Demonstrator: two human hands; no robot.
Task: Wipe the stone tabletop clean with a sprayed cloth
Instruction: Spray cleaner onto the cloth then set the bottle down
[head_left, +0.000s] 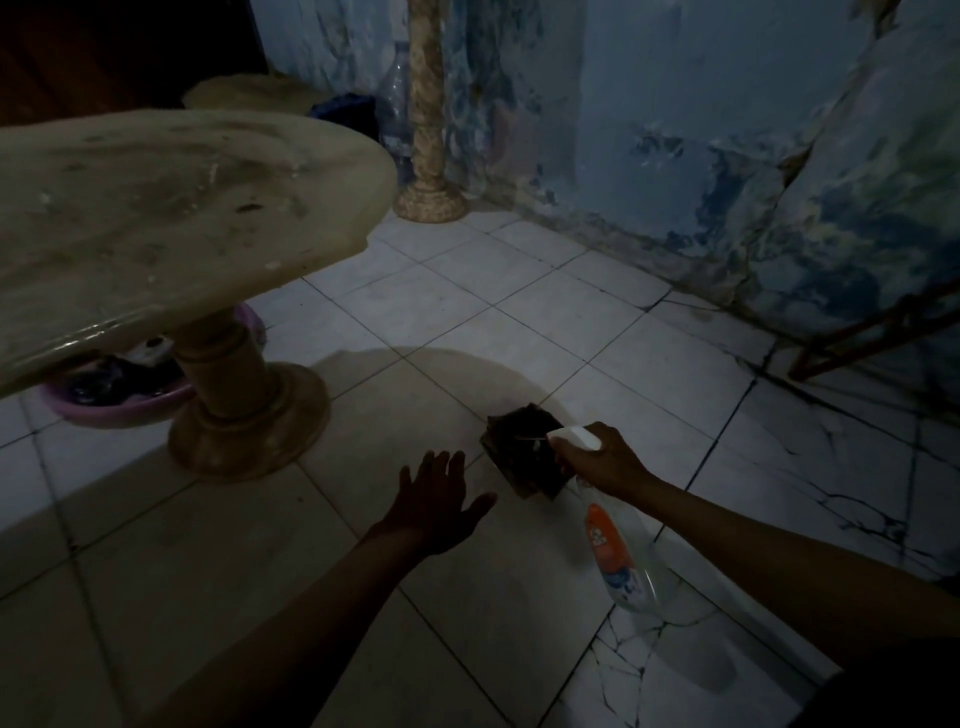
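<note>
right hand (602, 460) grips spray bottle (618, 545) over dark cloth (524, 447) on floor; left hand (436, 501) spread beside cloth.

I am in a dim room of a worn private home, not a workplace. The floor (519, 312) is pale square tile, cracked along the right side, and the blue-painted wall (727, 182) is blotched and peeling down to its base. Household items confirm this: a stone pedestal table (171, 208) with a turned base, a matching stone column (427, 130) by the wall, a large clear plastic bottle (395, 104) beside that column, and a purple plastic basin (119, 405) holding dark items under the table.
</note>
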